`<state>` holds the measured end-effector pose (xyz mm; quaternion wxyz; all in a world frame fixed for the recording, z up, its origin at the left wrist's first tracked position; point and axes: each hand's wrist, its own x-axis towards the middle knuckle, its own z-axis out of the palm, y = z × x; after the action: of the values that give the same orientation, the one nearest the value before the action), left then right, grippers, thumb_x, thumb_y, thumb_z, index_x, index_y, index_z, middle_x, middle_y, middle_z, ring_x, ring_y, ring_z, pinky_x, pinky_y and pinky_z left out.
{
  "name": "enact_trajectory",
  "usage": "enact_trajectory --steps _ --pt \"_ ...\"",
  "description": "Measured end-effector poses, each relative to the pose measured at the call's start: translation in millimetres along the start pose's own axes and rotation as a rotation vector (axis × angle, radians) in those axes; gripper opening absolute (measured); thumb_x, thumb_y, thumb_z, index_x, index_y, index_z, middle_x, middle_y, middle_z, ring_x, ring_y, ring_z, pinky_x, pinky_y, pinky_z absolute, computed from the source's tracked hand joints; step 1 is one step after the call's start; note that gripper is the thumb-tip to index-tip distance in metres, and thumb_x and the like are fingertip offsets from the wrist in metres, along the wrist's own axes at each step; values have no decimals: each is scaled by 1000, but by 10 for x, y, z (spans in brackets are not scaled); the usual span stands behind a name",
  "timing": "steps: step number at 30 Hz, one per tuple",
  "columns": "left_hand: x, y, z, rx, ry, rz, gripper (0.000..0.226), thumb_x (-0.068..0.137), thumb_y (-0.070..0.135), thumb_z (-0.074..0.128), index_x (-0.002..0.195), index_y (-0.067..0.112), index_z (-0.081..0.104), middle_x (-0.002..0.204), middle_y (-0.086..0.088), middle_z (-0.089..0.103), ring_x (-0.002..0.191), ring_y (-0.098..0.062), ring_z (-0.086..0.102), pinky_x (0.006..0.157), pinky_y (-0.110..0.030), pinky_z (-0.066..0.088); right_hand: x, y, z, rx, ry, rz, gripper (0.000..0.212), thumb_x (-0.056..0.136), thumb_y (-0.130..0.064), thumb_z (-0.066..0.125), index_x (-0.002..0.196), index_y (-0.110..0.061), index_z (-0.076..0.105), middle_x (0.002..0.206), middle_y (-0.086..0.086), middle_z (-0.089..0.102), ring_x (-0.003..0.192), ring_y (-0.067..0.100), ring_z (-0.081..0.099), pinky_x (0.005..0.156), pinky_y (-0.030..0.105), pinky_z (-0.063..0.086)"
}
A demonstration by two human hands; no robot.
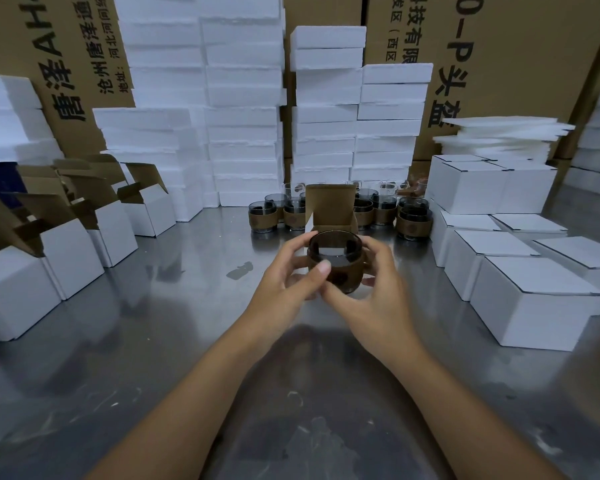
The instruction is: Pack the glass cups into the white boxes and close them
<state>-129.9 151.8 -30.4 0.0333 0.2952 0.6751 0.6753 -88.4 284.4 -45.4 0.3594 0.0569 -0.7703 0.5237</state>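
Smoked glass cup [335, 252] gripped by curled fingers [297, 244] of left hand [284, 278] and right hand [374, 292]; keep upright, lower centred into open white box [329, 206].

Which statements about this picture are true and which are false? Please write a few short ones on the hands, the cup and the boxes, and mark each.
1. The left hand and the right hand both hold one cup. True.
2. The box behind that cup is closed. False: its flap stands up, open.
3. The closed boxes lie on the right. True.
4. The held cup is the only one. False: other cups stand behind the box.
5. The open boxes stand on the left. True.
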Motion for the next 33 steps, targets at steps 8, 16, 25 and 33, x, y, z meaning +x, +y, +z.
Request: enact_trajectory --steps 8,16,25,33 --pt "42 -26 -10 -15 26 -54 23 92 31 52 113 40 55 88 -1 63 74 -8 65 67 -19 51 62 -7 -2 189 11 238 57 62 -57 72 108 -28 54 92 -13 66 82 -5 62 67 10 45" --pt "29 -50 21 43 46 -118 50 68 61 50 107 29 55 81 6 67 68 -4 64 68 -24 53 57 -57 -12 241 -93 372 62 58 -69 54 100 -24 55 82 -10 67 59 -8 61 48 7 41" --pt "13 -51 37 42 40 -138 58 62 68 49 102 27 57 90 8 65 82 -7 62 73 -27 53 51 -79 -29 160 -131 459 69 53 -80 43 96 -27 55 90 -10 64 77 3 61 54 16 44" --pt "-3 -8 44 38 51 -128 59 69 61 49 118 27 52 96 4 65 86 -7 63 74 -23 53 52 -69 -13 221 -104 393 45 73 -64 57 97 -25 54 86 -8 66 64 -4 63 51 11 43"
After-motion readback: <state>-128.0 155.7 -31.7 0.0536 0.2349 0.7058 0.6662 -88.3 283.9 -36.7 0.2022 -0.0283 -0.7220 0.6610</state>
